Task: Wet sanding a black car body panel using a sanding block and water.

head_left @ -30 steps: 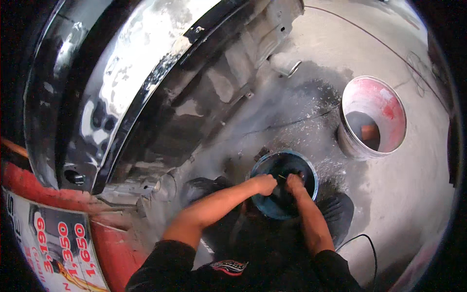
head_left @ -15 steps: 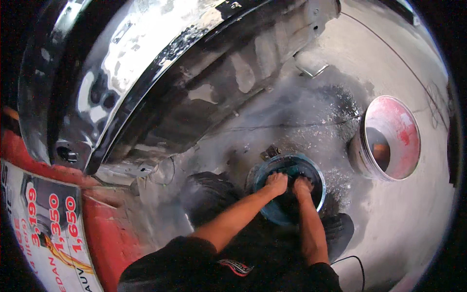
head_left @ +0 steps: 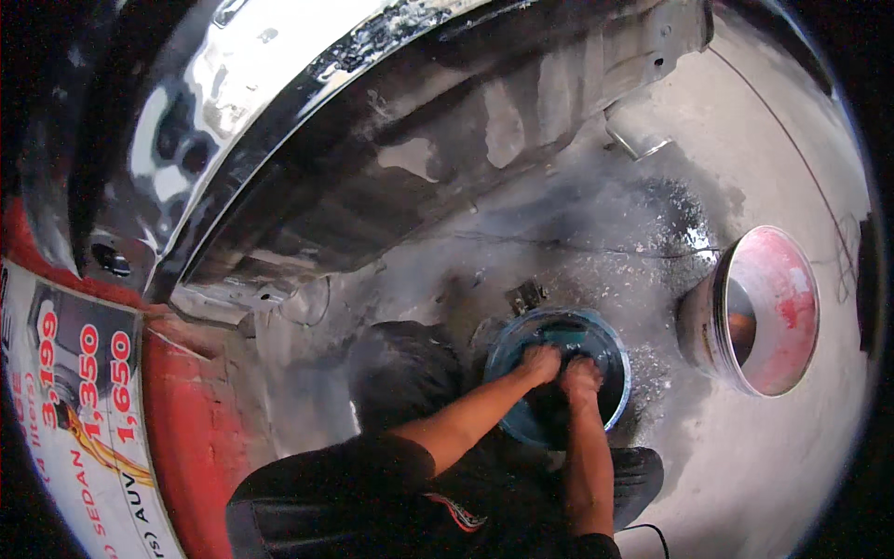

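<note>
A round blue-green bucket (head_left: 495, 363) stands on the wet floor between my knees, and both my hands reach down inside its rim. My left hand (head_left: 540, 363) is closed, its fingers curled downward near the far side of the opening. Close to its right, slightly nearer to me, my right hand (head_left: 582, 375) is curled too. The fingertips of both are hidden in the dark inside, so whatever they grip cannot be made out. Something teal shows beyond the hands, within the bucket.
A car body panel (head_left: 410, 140) with patchy paint arches over the left and top. At right a pale bucket (head_left: 787, 345) with a reddish inside lies tilted or leans. A small dark block (head_left: 526, 296) sits behind my bucket. A printed sign (head_left: 84, 401) stands lower left; a cord crosses the floor.
My view has shifted, so the car panel and both buckets sit differently in the picture. Inside the bucket my right hand has drawn slightly closer to me; both hands stay curled.
</note>
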{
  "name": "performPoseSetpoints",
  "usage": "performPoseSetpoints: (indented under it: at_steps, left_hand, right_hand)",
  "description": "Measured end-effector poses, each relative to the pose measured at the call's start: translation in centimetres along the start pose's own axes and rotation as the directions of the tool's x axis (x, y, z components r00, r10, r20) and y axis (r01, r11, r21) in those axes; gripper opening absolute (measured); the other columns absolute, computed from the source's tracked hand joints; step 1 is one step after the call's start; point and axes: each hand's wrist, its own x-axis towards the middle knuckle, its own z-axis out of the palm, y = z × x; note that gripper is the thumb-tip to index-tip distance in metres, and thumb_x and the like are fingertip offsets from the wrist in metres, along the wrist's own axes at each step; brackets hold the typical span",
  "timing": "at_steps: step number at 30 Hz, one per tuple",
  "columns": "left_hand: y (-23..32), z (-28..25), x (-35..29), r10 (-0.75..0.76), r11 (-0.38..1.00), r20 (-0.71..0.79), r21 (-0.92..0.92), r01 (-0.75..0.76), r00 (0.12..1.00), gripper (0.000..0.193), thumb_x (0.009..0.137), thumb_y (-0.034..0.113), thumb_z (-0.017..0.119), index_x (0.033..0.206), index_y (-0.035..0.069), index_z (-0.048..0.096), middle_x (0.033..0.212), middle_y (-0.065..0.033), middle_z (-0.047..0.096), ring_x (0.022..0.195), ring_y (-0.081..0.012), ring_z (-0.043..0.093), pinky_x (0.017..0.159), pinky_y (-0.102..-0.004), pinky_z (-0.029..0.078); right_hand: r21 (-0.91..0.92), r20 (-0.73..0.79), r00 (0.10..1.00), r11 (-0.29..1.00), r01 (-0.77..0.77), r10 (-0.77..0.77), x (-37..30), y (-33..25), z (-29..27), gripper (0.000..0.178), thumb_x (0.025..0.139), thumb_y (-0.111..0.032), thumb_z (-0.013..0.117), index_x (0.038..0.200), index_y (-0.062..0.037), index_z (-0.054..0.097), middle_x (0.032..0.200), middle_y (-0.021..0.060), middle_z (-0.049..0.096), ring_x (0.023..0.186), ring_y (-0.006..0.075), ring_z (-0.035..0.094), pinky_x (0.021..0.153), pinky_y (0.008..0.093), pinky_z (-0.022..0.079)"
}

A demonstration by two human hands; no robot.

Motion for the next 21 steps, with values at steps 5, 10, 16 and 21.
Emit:
performPoseSetpoints:
  at_steps: [5, 10, 16, 21]
  left_hand:
    - [0.6, 2.5, 1.9, 0.096, 0.991, -0.047, 0.098, -0.092, 0.994, 0.034, 0.091, 0.017, 0.062, 0.121, 0.004, 0.072, 0.131, -0.0249, 0.066, 0.122, -0.0467, 0.063, 0.104, -0.0576, 0.050]
    - [-8.8, 8.9, 10.0, 0.104, 0.993, -0.415, 0.101, -0.069, 0.904, 0.034, 0.096, 0.018, 0.056, 0.125, 0.006, 0.070, 0.140, -0.0225, 0.061, 0.130, -0.0434, 0.058, 0.112, -0.0587, 0.042]
    - [4.1, -4.4, -0.7, 0.206, 0.979, 0.054, -0.010, -0.206, 0.977, 0.033, 0.097, 0.016, 0.054, 0.124, 0.005, 0.069, 0.130, -0.0228, 0.066, 0.126, -0.0428, 0.060, 0.108, -0.0532, 0.047]
    - [-1.2, -11.7, -10.1, 0.375, 0.921, -0.137, 0.163, -0.353, 0.917, 0.021, 0.095, 0.015, 0.059, 0.106, 0.000, 0.068, 0.106, -0.0201, 0.072, 0.104, -0.0431, 0.066, 0.092, -0.0515, 0.055]
  right_hand:
    - [0.004, 0.061, 0.996, 0.998, -0.067, 0.066, 0.1, 1.4, 1.4, 0.040, 0.106, -0.033, 0.048, 0.125, -0.0072, 0.072, 0.127, 0.0191, 0.070, 0.117, 0.0393, 0.070, 0.095, 0.0563, 0.058]
    - [-0.065, -0.268, 0.949, 0.986, 0.153, -0.165, 2.7, -4.1, 3.5, 0.032, 0.104, -0.032, 0.052, 0.114, -0.0098, 0.072, 0.108, 0.0155, 0.073, 0.097, 0.0383, 0.074, 0.082, 0.0559, 0.060]
    - [-0.231, -0.423, 0.895, 0.972, 0.046, -0.143, 1.8, 10.3, 13.9, 0.033, 0.106, -0.031, 0.049, 0.103, -0.0038, 0.066, 0.090, 0.0173, 0.071, 0.081, 0.0435, 0.072, 0.071, 0.0497, 0.059]
    - [0.635, -0.067, 0.957, 0.752, -0.177, 0.282, -7.7, -1.8, -2.8, 0.037, 0.102, -0.039, 0.054, 0.108, -0.0043, 0.064, 0.102, 0.0261, 0.069, 0.090, 0.0498, 0.069, 0.077, 0.0540, 0.056]
